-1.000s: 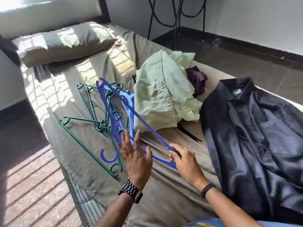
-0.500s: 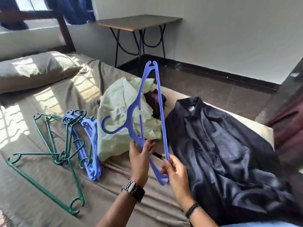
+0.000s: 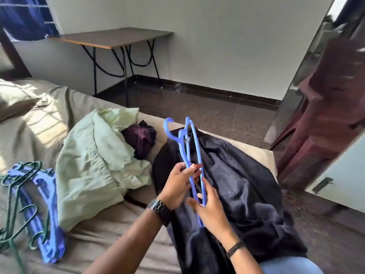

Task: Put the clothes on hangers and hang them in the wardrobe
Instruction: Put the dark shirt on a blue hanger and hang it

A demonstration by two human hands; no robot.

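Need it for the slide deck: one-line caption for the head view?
Both hands, left and right, hold a blue hanger over a black shirt on the bed.

Blue hanger [image 3: 190, 147]: standing upright over the black shirt [image 3: 233, 175], hook pointing left; left hand [image 3: 178, 184] gripping its middle, right hand [image 3: 212, 210] pinching its lower end. Green shirt [image 3: 94, 161] and purple garment [image 3: 141, 137] lying crumpled on the bed [image 3: 102, 240]; spare hangers [image 3: 35, 204] lying piled at left.
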